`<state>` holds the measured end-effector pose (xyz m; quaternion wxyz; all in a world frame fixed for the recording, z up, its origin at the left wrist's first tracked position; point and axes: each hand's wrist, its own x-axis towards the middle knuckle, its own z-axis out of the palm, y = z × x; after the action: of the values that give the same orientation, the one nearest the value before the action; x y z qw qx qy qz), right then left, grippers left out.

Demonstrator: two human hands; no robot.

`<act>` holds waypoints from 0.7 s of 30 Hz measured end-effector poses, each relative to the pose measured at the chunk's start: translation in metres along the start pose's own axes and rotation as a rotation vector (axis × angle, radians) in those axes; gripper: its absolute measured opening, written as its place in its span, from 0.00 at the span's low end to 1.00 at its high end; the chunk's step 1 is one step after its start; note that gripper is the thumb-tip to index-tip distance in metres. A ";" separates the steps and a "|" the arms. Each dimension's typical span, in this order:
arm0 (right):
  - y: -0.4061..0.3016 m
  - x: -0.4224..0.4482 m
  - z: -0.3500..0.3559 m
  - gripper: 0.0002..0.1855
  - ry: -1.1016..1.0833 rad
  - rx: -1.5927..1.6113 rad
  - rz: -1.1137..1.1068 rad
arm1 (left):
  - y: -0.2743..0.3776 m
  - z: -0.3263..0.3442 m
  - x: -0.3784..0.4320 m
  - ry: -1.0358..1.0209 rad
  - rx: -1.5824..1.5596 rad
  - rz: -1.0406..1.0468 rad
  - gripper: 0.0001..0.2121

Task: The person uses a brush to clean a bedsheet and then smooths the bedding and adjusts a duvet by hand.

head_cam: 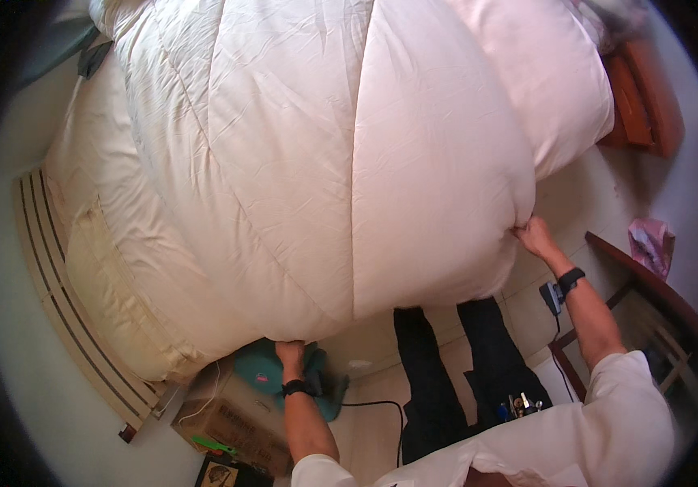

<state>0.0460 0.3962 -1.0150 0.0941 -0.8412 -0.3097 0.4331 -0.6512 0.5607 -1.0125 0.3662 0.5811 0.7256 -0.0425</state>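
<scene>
A large cream quilt with stitched seams spreads over the bed and bulges toward me. My left hand grips its near edge at the lower middle of the view, above a teal object. Out to the right, my right hand is closed on the quilt's other near corner, where the fabric puckers. Dark bands circle both wrists. Under the quilt at the left, a paler bed sheet and a yellowish pillow show; part of the sheet is covered.
A slatted wooden headboard runs along the left. Below it stands a cardboard box with a green item on it. A dark cable crosses the floor by my legs. At right are a dark-red wooden-framed piece and a pink bag.
</scene>
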 end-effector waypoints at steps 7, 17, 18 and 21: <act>-0.025 0.004 -0.068 0.39 -0.047 0.016 -0.073 | 0.043 -0.077 -0.014 0.328 -0.027 -0.289 0.19; -0.094 0.050 -0.096 0.49 -0.033 0.420 -0.106 | 0.149 -0.073 0.066 0.239 -0.174 -0.230 0.38; -0.097 0.050 -0.094 0.50 -0.018 0.343 -0.116 | 0.159 -0.079 0.065 0.184 -0.175 -0.237 0.37; -0.104 0.051 -0.088 0.52 0.016 0.288 -0.131 | 0.185 -0.098 0.056 0.055 -0.406 -0.204 0.34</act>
<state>0.0914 0.5188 -0.9516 0.2441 -0.8005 -0.2977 0.4594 -0.5404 0.7135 -0.9064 0.4498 0.4200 0.7838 0.0835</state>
